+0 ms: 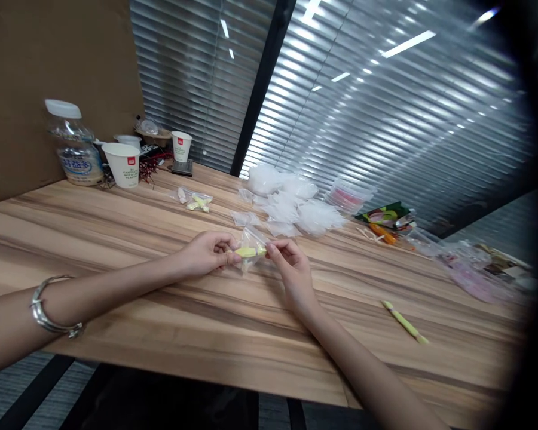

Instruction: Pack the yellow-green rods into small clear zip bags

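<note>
In the head view a short yellow stick [250, 252], its kind unclear, lies level between my hands, with a clear plastic bag [252, 236] around or behind it; I cannot tell which. My left hand [211, 252] pinches the stick's left end between thumb and fingers. At its right end, my right hand [291, 263] is closed in a pinch on the stick, near the bag's edge. A longer, slim yellow stick [404, 321] with paler ends rests on the wooden table [170, 334], right of my right forearm.
Beyond my hands lies a heap of clear plastic bags [282, 206]. A bag with yellow pieces [199, 202] is farther left. Paper cups [124, 164] and a plastic jar [76, 149] stand at the back left. Pinkish plastic packaging [479, 278] and an orange object [382, 233] lie right.
</note>
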Action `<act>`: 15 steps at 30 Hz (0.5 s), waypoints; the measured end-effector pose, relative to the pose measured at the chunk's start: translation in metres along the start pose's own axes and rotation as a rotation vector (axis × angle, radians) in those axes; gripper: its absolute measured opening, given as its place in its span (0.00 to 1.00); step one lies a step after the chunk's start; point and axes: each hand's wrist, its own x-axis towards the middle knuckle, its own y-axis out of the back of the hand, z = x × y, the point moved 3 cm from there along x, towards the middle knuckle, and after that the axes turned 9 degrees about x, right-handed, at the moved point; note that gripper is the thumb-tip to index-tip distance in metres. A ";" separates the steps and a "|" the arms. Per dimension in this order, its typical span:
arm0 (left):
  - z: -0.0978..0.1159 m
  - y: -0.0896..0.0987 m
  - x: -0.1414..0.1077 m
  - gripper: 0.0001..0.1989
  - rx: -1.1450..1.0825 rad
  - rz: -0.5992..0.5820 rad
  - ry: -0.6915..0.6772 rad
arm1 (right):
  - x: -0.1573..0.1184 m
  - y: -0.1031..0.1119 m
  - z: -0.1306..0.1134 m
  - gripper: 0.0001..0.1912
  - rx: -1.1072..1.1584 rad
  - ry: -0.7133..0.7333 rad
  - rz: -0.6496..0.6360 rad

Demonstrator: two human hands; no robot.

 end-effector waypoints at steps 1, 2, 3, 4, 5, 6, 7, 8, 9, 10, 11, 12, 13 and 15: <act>-0.001 0.001 0.001 0.19 -0.003 0.007 -0.006 | 0.002 0.002 -0.001 0.12 -0.022 0.005 -0.009; -0.003 0.003 0.002 0.19 -0.013 0.022 -0.009 | 0.005 0.005 -0.001 0.12 -0.045 0.011 -0.015; -0.005 0.006 0.004 0.20 -0.027 0.050 -0.007 | 0.008 0.009 -0.002 0.13 -0.067 0.013 -0.021; -0.009 0.012 0.007 0.20 -0.051 0.113 -0.003 | 0.011 0.013 -0.002 0.14 -0.096 0.003 -0.033; -0.013 0.018 0.009 0.22 -0.066 0.193 0.000 | 0.015 0.018 -0.001 0.15 -0.136 -0.018 -0.050; -0.017 0.025 0.012 0.24 -0.064 0.256 0.005 | 0.019 0.024 0.000 0.16 -0.195 -0.050 -0.083; -0.022 0.031 0.015 0.24 -0.050 0.293 0.014 | 0.023 0.032 0.000 0.17 -0.276 -0.080 -0.121; -0.026 0.037 0.018 0.24 -0.041 0.305 0.024 | 0.027 0.040 0.001 0.18 -0.376 -0.096 -0.157; -0.031 0.043 0.021 0.23 -0.038 0.303 0.041 | 0.030 0.049 0.000 0.18 -0.483 -0.092 -0.179; -0.034 0.049 0.024 0.22 -0.016 0.305 0.052 | 0.034 0.060 -0.002 0.19 -0.609 -0.066 -0.186; -0.036 0.054 0.025 0.21 0.034 0.311 0.050 | 0.038 0.071 -0.005 0.21 -0.740 -0.044 -0.191; -0.036 0.059 0.027 0.19 0.110 0.313 0.033 | 0.041 0.083 -0.008 0.22 -0.856 -0.035 -0.187; -0.036 0.063 0.027 0.17 0.219 0.321 0.008 | 0.044 0.096 -0.011 0.22 -0.949 -0.047 -0.182; -0.033 0.069 0.026 0.15 0.480 0.339 -0.047 | 0.049 0.125 -0.017 0.24 -1.106 -0.114 -0.164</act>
